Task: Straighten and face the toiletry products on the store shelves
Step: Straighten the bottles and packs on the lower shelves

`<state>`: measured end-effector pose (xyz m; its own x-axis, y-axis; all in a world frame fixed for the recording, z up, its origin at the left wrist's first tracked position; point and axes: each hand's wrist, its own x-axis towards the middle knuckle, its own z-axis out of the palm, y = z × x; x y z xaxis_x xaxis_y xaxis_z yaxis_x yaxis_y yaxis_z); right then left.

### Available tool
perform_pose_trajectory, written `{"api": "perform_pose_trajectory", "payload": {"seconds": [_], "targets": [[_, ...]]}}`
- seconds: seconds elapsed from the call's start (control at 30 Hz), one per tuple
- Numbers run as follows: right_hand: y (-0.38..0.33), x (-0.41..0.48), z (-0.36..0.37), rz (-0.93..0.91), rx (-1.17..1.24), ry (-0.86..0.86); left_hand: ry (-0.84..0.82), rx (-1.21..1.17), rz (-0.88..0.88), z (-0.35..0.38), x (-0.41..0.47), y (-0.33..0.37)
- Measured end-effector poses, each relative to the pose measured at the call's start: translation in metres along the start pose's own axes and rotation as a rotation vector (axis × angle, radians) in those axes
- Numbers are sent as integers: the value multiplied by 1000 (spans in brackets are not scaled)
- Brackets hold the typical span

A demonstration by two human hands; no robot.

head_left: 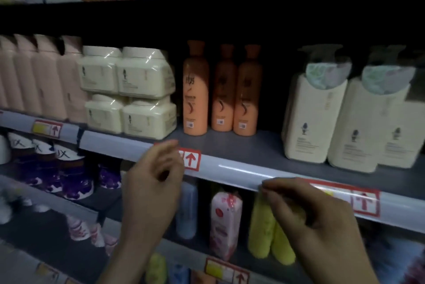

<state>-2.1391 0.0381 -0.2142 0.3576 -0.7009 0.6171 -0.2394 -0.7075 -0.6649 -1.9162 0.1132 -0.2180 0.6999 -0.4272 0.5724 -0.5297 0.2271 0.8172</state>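
Head view. Finds left hand [154, 182] at lower centre, raised in front of the shelf rail [241, 170], fingers loosely curled and slightly apart, gripping nothing. Finds right hand [308, 210] at lower right, fingers bent, tips gathered at the rail's lower edge; cannot tell through the blur whether pinching anything.

Places orange bottles [195, 90] at frame centre on the middle shelf, above both hands and apart from them, untouched, upright, labels forward. Counts three: tall, slim, glossy plastic, narrow necks with flared caps; leftmost stands nearest the front.

Counts four cream jars [126, 90] just left of them: squat, round-lidded, stacked two over two in clear shrink film. Counts four pink bottles [46, 77] at left edge, matte, in a tight row. Counts three cream pump bottles [315, 118] at right: broad, flat-faced, pump heads wrapped in clear film. Notes two yellow bottles [259, 237] on the shelf below, behind the right fingertips. Notes red-bordered price tags [192, 159] with arrows along the rails.
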Motion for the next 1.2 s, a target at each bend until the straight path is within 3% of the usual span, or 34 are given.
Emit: {"api": "perform_pose_trajectory", "payload": {"seconds": [0.1,0.17,0.3,0.4,0.57,0.8,1.07,1.2], "targets": [[-13,43,10,-52,3,29,-4,94,48,3,55,11],[-15,69,16,-73,-68,12,-90,203,-1,14,89,16],[-6,111,34,88,-360,-244,-384,357,-227,42,138,15],[-7,132,39,220,-401,-398,-478,190,-337,55,153,10],[-11,144,43,274,-308,-472,-420,103,-353,61,157,7],[-4,140,50,259,-278,-447,-379,481,-146,62,150,-1],[10,134,58,143,-457,-429,-176,549,-43,59,131,-7],[9,134,64,59,-553,-421,-151,538,-8,56,127,-9]]}}
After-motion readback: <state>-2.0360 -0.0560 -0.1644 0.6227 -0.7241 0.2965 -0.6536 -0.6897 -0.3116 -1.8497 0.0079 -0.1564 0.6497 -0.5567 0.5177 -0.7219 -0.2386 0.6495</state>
